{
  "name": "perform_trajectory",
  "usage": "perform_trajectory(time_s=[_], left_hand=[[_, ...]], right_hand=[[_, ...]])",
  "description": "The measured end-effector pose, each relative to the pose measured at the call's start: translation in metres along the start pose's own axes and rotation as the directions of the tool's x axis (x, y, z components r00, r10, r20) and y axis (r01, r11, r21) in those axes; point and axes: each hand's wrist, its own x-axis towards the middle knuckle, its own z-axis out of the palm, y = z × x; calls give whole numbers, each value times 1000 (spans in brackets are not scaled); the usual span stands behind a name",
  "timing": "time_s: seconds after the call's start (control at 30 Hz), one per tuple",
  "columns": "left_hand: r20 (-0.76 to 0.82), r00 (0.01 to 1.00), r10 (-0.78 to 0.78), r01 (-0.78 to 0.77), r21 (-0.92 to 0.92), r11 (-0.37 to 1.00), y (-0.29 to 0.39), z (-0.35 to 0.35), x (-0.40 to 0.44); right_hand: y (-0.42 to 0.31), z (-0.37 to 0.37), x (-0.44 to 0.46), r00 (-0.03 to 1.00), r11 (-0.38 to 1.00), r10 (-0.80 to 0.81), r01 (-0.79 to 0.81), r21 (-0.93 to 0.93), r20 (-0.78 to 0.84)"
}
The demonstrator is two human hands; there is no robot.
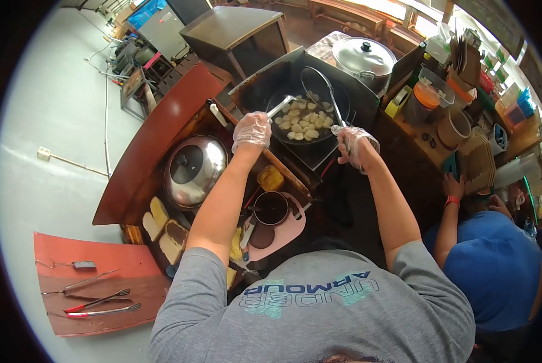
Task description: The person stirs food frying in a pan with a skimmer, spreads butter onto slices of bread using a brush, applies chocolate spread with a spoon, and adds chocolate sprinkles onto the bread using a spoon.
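Observation:
My left hand (251,130), in a clear plastic glove, is closed around a metal utensil (281,106) whose flat, pale end reaches over the pan's left rim; its exact kind is unclear. My gloved right hand (357,149) grips the handle of a round wire skimmer (331,85), with its hoop tilted up over the far side of the pan. Below both tools, many pale, roundish food pieces (304,121) lie in the dark frying pan (277,134). Metal splash guards (260,83) stand around the pan's back and sides.
A domed steel lid (195,171) and bread slices (172,241) sit left; a dark bowl (271,208) rests on a pink board (290,233). Behind right stands a lidded pot (364,57). A co-worker in a blue shirt (491,269) works close by at right, holding cardboard (476,163).

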Motion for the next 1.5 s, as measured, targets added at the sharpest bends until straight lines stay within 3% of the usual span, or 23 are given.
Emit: perform_trajectory(time_s=[0.07, 0.17, 0.27, 0.3, 0.33, 0.4, 0.53, 0.6, 0.67, 0.7, 0.73, 0.77, 0.8, 0.87, 0.9, 1.07, 1.13, 1.17, 1.2, 1.23, 1.27, 1.37, 1.5], left_hand=[[-19, 999, 30, -30, -9, 1000, 2, 1, 6], [107, 989, 101, -114, 122, 986, 7, 8, 12], [89, 983, 160, -177, 226, 958, -10, 2, 12], [61, 996, 70, -77, 120, 990, -17, 0, 12], [60, 990, 129, -140, 232, 963, -26, 1, 13], [201, 960, 194, -259, 377, 889, -42, 2, 14], [299, 954, -13, -85, 311, 947, -33, -24, 6], [558, 821, 117, -364, 355, 861, -31, -43, 2], [610, 779, 147, -355, 235, 905, -68, 5, 13], [545, 820, 174, -162, -72, 984, -100, 64, 18], [656, 755, -3, 353, -403, 845, -89, 55, 11], [735, 654, -181, 737, -563, 374, -79, 50, 5], [736, 652, -181, 739, -563, 371, -73, 51, 6], [846, 526, -91, 850, -526, 32, -61, 54, 10], [798, 585, -144, 810, -585, 51, -44, 52, 7], [749, 632, -200, 770, -636, 50, -6, 32, 4], [630, 730, -264, 669, -583, 460, -9, 32, 4], [632, 729, -264, 670, -582, 460, -16, 31, 3], [521, 846, -109, 447, -584, 677, -28, 29, 1], [474, 880, -14, 317, -566, 761, -29, 22, -3], [421, 903, 81, 177, -538, 824, -30, 15, -6], [162, 986, -41, 116, -492, 863, -18, -11, -28], [165, 977, 135, -87, -267, 960, -5, -34, -38]], right_hand=[[1, -5, 10, 1000, 1000, 7, -7, 6, 27], [-4, -7, 17, 998, 999, 25, -23, -40, 54], [-10, -3, 19, 997, 973, 40, -53, -223, -62], [-12, -4, 18, 997, 968, 29, -46, -248, -72], [-13, -7, 18, 997, 961, 17, -38, -275, -79], [-12, -9, 21, 999, 951, 8, -22, -309, -47], [-16, -15, 6, 989, 906, 20, -79, -417, -145], [-16, -22, 3, 981, 894, 22, -104, -435, -190], [-27, -20, -10, 976, 885, 81, -163, -435, -201], [-29, -21, -14, 978, 885, 80, -157, -437, -191], [-33, -22, -19, 980, 885, 78, -151, -439, -181], [-40, -19, -28, 979, 896, 106, -170, -409, -175], [-42, -20, -29, 979, 895, 108, -173, -412, -175], [-46, -26, -29, 974, 874, 163, -216, -435, -157], [-47, -28, -31, 973, 873, 165, -220, -435, -161], [-52, -34, -37, 988, 936, 145, -156, -314, -57], [-53, -40, -43, 996, 949, 91, -84, -303, 11], [-58, -39, -49, 998, 949, 70, -66, -308, 2], [-60, -40, -53, 999, 949, 50, -50, -312, -7], [-61, -44, -55, 999, 952, 33, -28, -306, 11], [-62, -46, -59, 999, 952, 35, -29, -306, 12], [-72, -47, -74, 1000, 937, 28, -30, -347, -11], [-75, -41, -87, 995, 924, -23, -16, -381, -96]])
